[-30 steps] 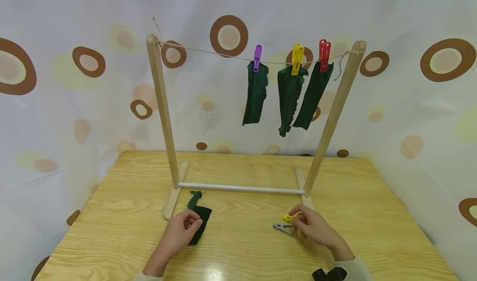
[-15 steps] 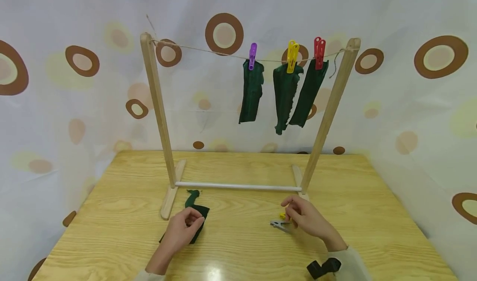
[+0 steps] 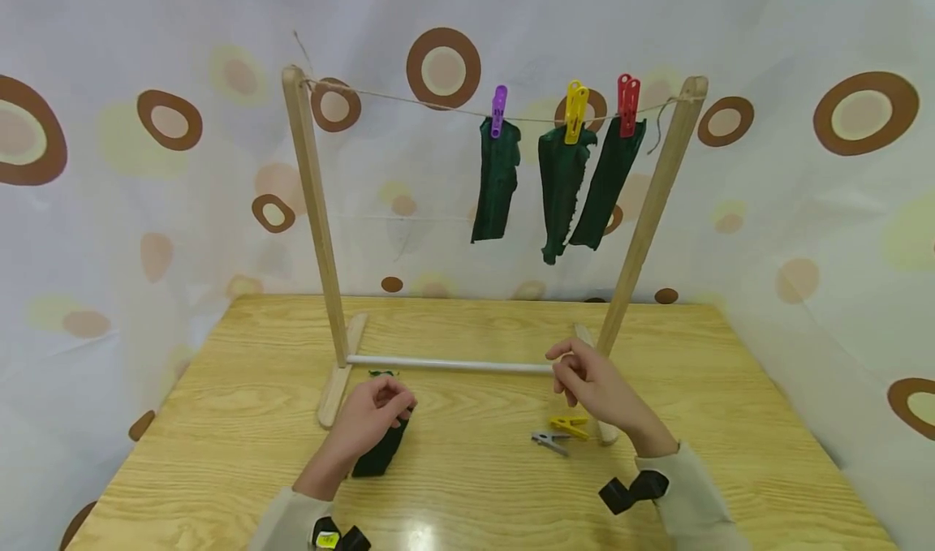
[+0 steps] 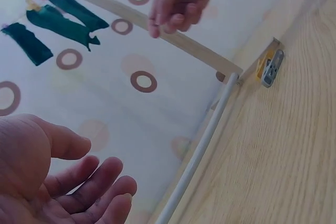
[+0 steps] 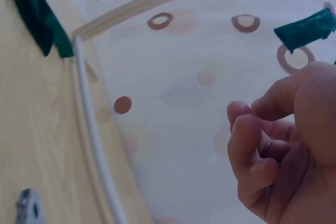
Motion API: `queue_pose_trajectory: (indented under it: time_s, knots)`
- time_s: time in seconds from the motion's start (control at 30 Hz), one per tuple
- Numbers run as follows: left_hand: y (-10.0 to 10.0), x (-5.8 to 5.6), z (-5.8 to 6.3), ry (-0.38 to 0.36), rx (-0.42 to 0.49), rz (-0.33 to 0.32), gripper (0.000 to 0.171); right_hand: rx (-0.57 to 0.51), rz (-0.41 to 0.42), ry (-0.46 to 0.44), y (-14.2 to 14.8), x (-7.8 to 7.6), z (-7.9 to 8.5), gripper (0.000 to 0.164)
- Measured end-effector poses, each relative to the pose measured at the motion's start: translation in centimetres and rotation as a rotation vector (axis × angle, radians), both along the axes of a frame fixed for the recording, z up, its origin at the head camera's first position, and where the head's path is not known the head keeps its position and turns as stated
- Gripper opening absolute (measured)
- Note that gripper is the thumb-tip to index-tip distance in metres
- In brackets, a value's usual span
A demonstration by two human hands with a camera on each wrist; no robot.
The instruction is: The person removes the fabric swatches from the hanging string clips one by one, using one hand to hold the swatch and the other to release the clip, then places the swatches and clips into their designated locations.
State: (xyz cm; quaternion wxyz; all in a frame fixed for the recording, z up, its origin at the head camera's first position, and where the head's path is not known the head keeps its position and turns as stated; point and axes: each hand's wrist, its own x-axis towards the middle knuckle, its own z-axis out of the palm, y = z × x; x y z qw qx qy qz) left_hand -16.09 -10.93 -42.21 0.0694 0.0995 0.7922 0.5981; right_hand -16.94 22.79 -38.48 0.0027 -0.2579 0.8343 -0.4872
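Note:
My left hand [image 3: 368, 415], fingers loosely bent and holding nothing, hovers over a dark green cloth piece [image 3: 380, 456] on the table and hides part of it. My right hand [image 3: 595, 382] hangs above the right foot of a wooden drying rack [image 3: 310, 182]. In the right wrist view its relaxed fingers [image 5: 247, 135] have nothing between them. Below it lie a yellow clothespin [image 3: 573, 429] and a grey clothespin [image 3: 549, 442]. From the rack's string hang three dark green cloth pieces, clipped by a purple clothespin [image 3: 499, 113], a second yellow clothespin [image 3: 576, 113] and a red clothespin [image 3: 628, 106].
A white rod [image 3: 453, 363] joins the rack's two feet, low over the wooden table [image 3: 467, 502]. Behind stands a pale sheet with brown rings [image 3: 443, 68]. Black straps with small devices [image 3: 634, 492] sit at both sleeves.
My right hand has risen away from the two loose clothespins, which now show fully. The left hand has lifted slightly up and to the right above the cloth.

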Motion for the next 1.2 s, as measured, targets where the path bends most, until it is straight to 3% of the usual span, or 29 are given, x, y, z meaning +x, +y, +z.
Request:
queue_pose_trajectory:
  time_s: [0.13,0.33,0.57,0.9,1.2]
  knots:
    - [0.6,-0.8,0.3,0.016,-0.019,0.006,0.015,-0.020,-0.067,0.018,-0.5,-0.6,1.9,0.016]
    - [1.0,-1.0,0.1,0.022,-0.019,-0.014,0.016,-0.031,-0.099,0.027,-1.1,-1.2,4.1,0.017]
    - [1.2,-1.1,-0.3,0.013,-0.024,-0.007,0.013,-0.157,-0.036,0.015,-1.8,-1.8,6.5,0.017]
    - [1.8,-1.3,0.3,0.033,-0.005,0.007,0.013,-0.214,-0.041,0.030,-3.1,-2.5,8.7,0.017]
    - [3.0,-1.8,0.8,0.024,0.090,0.121,0.010,-0.233,-0.066,0.128,-4.0,-2.9,11.4,0.014]
